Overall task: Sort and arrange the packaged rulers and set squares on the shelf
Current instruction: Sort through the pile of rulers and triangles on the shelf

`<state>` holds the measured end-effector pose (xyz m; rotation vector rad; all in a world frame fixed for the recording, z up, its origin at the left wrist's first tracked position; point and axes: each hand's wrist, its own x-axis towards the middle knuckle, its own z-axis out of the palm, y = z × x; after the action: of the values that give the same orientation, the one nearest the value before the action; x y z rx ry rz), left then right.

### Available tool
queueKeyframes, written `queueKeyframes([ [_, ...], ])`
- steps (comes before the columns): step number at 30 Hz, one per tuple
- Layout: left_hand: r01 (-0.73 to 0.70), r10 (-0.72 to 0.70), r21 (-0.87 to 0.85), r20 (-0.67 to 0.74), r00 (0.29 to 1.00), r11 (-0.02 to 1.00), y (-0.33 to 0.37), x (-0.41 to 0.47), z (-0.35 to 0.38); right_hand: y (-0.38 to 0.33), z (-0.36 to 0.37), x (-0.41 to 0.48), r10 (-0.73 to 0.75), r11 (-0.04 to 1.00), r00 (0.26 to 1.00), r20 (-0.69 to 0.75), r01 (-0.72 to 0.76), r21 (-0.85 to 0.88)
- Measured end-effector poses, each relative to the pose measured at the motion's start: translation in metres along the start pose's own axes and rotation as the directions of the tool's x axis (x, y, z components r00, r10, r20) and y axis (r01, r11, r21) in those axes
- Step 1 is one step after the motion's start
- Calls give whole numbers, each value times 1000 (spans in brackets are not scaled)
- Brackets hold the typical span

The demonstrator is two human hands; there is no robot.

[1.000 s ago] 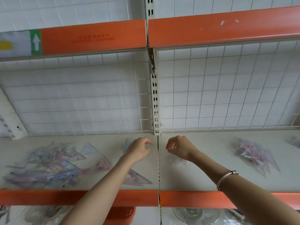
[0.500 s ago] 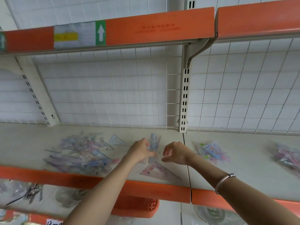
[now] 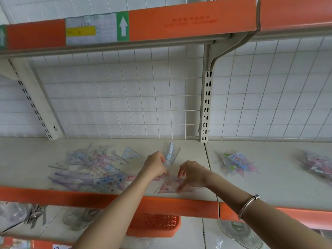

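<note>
Observed from the head camera, at the middle shelf [image 3: 269, 186] of an orange-edged rack.

Left hand [image 3: 155, 165]: the grip is closed, fingers and thumb curled round the lower end of a blue packaged set square [image 3: 170, 153]. The pack stands tilted, its free end pointing toward the wire grid back panel [image 3: 125, 97]. It is raised off the shelf at that end.

Right hand [image 3: 193, 175]: the fingers are bent downward with the fingertips [image 3: 179, 190] on the right edge of a pink packaged set square [image 3: 169, 185]. That piece lies flat near the front lip of the shelf, just left of the seam between the two shelf sections. I cannot tell whether this grip pinches the piece or only touches it. A silver bracelet [image 3: 248, 205] sits on that wrist.

Stock on the shelf:
- A loose, unsorted heap of packaged rulers and set squares [image 3: 89, 168] to the left of the hands.
- A single clear set square [image 3: 131, 153] lying apart behind the heap.
- A small stack [image 3: 235, 163] on the right section, near the seam.
- A further stack [image 3: 318, 165] at the far right; its detail is blurred.

Below, an orange basket [image 3: 154, 225] stands on the lower shelf.
</note>
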<state>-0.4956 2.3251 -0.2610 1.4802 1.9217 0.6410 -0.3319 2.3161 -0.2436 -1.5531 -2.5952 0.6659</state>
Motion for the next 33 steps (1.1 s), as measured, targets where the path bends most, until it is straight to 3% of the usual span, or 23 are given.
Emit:
queueKeyframes([
  [8,-27,28,-127,3,1000,992,-9,-3,-3,-11,1,-3,137,986,987,81,-143,79],
  [16,-17,52,-281,117,992,960,-16,-1,-8,-15,-1,-13,169,972,986,-10,-165,170],
  [33,-118,180,-350,152,972,929,-21,-5,-13,-13,9,-7,164,954,984,67,-176,241],
])
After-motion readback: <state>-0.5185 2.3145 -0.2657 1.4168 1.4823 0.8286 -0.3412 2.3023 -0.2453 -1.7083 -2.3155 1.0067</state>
